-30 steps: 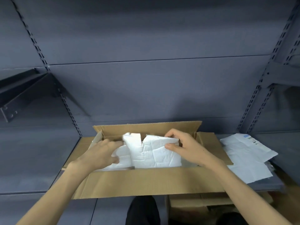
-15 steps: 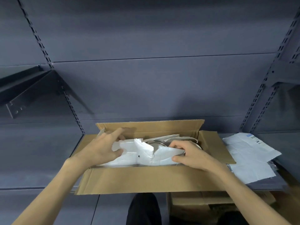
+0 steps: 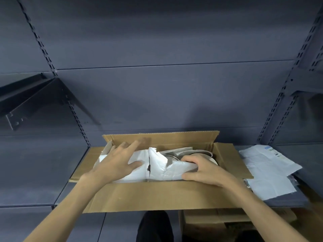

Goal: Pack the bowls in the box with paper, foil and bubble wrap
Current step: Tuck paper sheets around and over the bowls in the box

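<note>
Right now the padding step looks to be in hand: a crumpled white sheet of wrapping material (image 3: 157, 167), torn down its middle, lies inside the long brown cardboard box (image 3: 157, 194) that sits on the dark grey metal shelf (image 3: 35, 172) with all its flaps open. The left hand (image 3: 117, 163) lies flat on the sheet's left part with its fingers spread, two of them reaching toward the box's far wall. The right hand (image 3: 204, 172) is curled, thumb and fingers pinching the sheet's right edge close to the near wall. Behind that hand, toward the far right corner of the box, pale grey rounded rims (image 3: 192, 153) show; these are probably the bowls, though how many there are cannot be told. Loose white paper sheets (image 3: 267, 170) lie on the shelf just beside the box's right flap.

Judging from this, the bowls are already in the box and only partly covered. The next move calls for drawing the pinched edge over the exposed rims and tucking it down along the walls, gently, since the sheet is already torn.
</note>
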